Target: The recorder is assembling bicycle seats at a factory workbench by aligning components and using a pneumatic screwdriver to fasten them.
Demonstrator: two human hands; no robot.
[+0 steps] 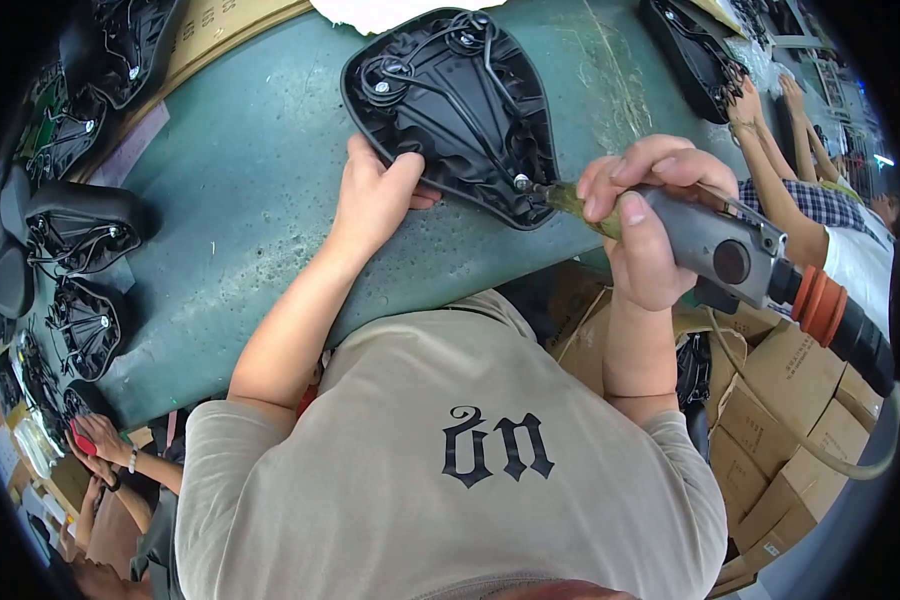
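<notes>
The black bike seat (450, 110) lies upside down on the green table (260, 190). The left hand (375, 195) is partly open, its thumb and fingers holding the seat's edge. The right hand's (655, 200) fingers curl tight around a gray power tool (705, 240), its tip right at a bolt (522, 182). Big dark letters (479, 452) mark the shirt (370, 480) beside the table. Boxes (760, 400) lower than the table have small print.

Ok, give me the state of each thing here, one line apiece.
Centre saddle, underside up
Left hand, gripping the centre saddle's rim
Power tool, held, tip at the narrow-end bolt; running or not, unclear
Right hand, wrapped around the power tool
Upper-right saddle, underside up
Green tabletop, scuffed
</notes>
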